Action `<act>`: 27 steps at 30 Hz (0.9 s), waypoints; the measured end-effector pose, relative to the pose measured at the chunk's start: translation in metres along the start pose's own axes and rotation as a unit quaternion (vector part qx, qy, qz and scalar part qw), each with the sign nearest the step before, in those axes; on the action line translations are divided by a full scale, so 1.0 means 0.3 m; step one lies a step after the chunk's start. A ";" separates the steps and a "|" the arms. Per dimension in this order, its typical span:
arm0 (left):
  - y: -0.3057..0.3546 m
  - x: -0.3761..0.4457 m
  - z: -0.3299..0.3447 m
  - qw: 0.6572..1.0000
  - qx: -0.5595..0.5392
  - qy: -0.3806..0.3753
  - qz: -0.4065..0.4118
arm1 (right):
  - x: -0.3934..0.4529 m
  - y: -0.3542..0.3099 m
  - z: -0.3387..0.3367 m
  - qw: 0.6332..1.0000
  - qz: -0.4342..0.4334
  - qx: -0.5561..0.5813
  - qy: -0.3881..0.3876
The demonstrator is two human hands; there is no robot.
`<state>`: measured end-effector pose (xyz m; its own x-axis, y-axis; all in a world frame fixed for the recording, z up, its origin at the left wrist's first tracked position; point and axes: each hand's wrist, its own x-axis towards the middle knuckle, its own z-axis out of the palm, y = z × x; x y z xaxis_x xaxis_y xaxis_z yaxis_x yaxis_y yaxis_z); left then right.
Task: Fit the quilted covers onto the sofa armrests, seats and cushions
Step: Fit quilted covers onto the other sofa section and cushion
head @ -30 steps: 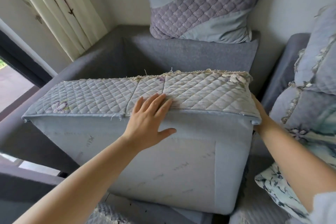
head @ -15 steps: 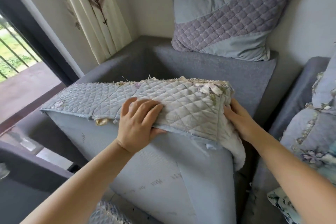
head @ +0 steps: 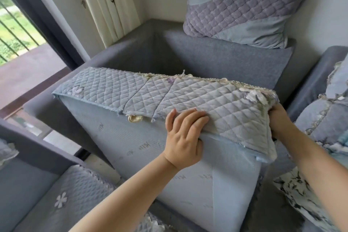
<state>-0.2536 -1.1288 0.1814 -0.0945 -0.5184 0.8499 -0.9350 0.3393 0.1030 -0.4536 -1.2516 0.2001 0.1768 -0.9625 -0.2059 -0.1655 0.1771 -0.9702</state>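
Note:
A pale blue seat cushion point(head: 188, 165) stands on edge in the grey sofa corner. A light quilted cover point(head: 169, 98) with lace trim lies over its top edge, its right end hanging loose. My left hand point(head: 185, 137) grips the cover's near hem, fingers curled over the quilting and thumb underneath. My right hand point(head: 280, 120) holds the cover's right end at the cushion's corner; its fingers are hidden under the fabric.
A quilted purple and blue pillow point(head: 244, 5) leans on the sofa back point(head: 216, 58). Covered cushions point(head: 323, 117) pile up at the right. A quilted seat point(head: 62, 199) lies at lower left. A curtain point(head: 105, 2) and balcony door point(head: 17, 30) are at the left.
The cover's right end has come off the cushion's corner and now hangs loose. My left hand went from lying flat on the cover to gripping its hem, and shifted right.

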 end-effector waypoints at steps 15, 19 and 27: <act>0.087 0.168 -0.069 0.972 0.052 0.132 -0.188 | 0.013 -0.201 0.078 0.993 -0.117 0.012 -0.010; 0.117 0.236 -0.067 0.965 0.059 0.105 -0.234 | 0.013 -0.254 0.065 0.988 -0.143 -0.057 0.017; 0.117 0.268 -0.225 0.839 0.078 0.091 -0.530 | -0.037 -0.325 0.215 0.978 -0.182 -0.102 0.005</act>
<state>-0.2709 -1.1055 0.2882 0.8595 -0.3317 0.3890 -0.4952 -0.3512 0.7947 -0.3769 -1.2451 0.2886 0.2506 -0.9563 0.1507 -0.2840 -0.2214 -0.9329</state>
